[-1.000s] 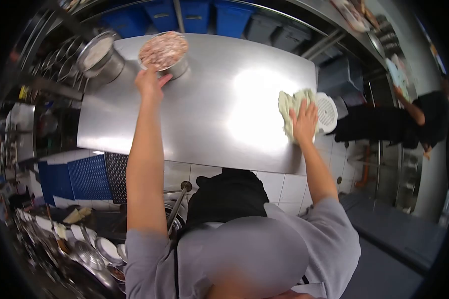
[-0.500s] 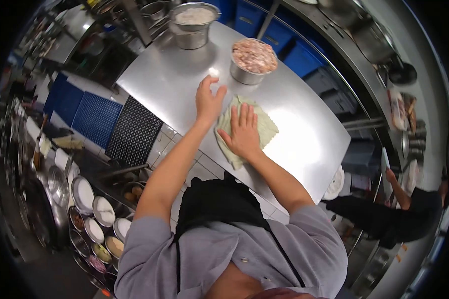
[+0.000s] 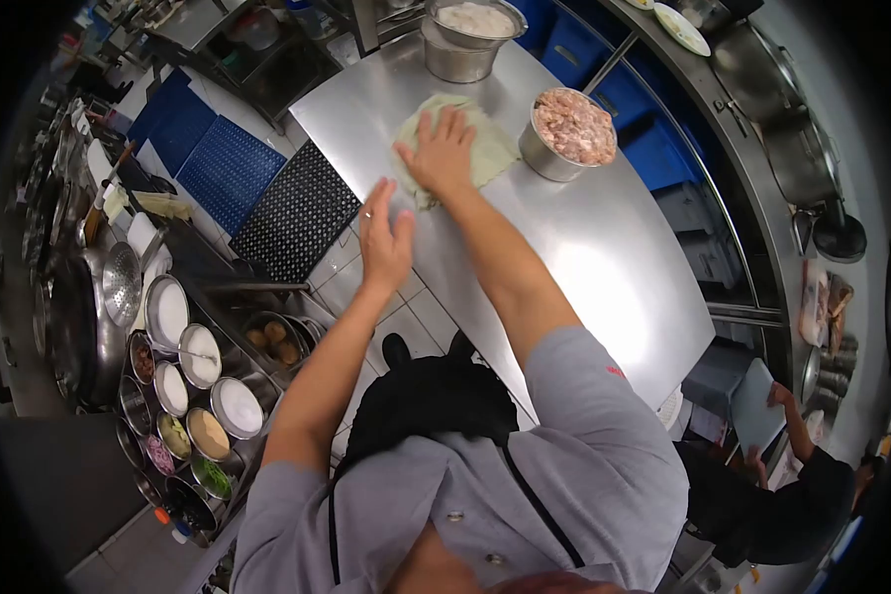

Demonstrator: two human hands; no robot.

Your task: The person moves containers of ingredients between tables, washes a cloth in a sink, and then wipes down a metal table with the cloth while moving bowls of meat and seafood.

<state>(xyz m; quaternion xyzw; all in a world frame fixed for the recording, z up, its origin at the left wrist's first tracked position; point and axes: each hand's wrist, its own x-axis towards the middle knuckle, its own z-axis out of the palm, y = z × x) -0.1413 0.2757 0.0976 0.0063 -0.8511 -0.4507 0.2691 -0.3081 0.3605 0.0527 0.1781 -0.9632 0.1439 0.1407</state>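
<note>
My right hand (image 3: 440,156) lies flat with fingers spread on a pale green cloth (image 3: 495,153), pressing it against the steel table (image 3: 554,262). My left hand (image 3: 385,240) hovers near the table's left edge, fingers loosely extended and holding nothing. A metal pot heaped with raw meat (image 3: 574,127) stands to the right of the cloth. Beyond the cloth, at the far end, a bowl of whitish contents (image 3: 477,20) rests on top of another metal pot (image 3: 457,63).
Seasoning and ingredient containers (image 3: 206,433) crowd the lower left, beside a perforated ladle (image 3: 122,284). Dark floor mats (image 3: 292,215) lie left of the table. Blue bins (image 3: 574,54) sit under the right-hand shelf. At lower right another person (image 3: 777,505) holds a grey panel (image 3: 758,406).
My right hand has slid the cloth leftward and farther along the table, past the meat pot's left side. The left hand has drawn back toward me. The view has shifted.
</note>
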